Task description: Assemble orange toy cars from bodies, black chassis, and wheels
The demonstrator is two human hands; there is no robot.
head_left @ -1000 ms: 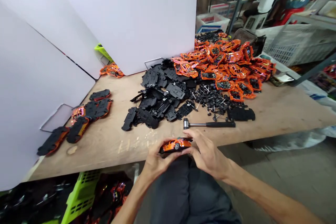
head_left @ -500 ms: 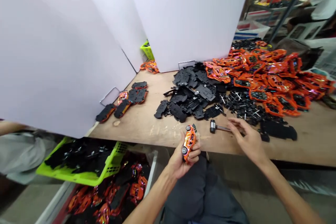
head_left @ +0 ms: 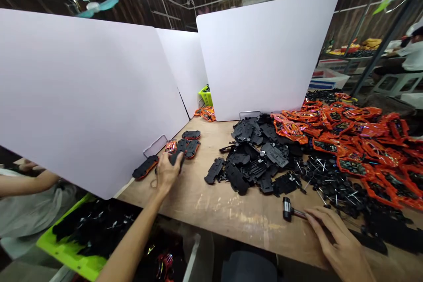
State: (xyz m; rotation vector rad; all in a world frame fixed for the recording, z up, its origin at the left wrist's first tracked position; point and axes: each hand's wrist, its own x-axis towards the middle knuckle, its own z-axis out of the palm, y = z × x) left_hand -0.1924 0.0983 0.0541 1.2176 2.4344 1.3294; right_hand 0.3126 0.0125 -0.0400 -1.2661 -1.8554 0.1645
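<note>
head view, left hand (head_left: 167, 174) on chassis (head_left: 176, 157), right hand (head_left: 340, 242) at hammer (head_left: 288, 209)

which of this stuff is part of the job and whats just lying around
At hand: left hand on a black car base; right hand at a hammer; orange car shells; black base pile; wheels

Just around: white panels; green crate; person at right
</note>
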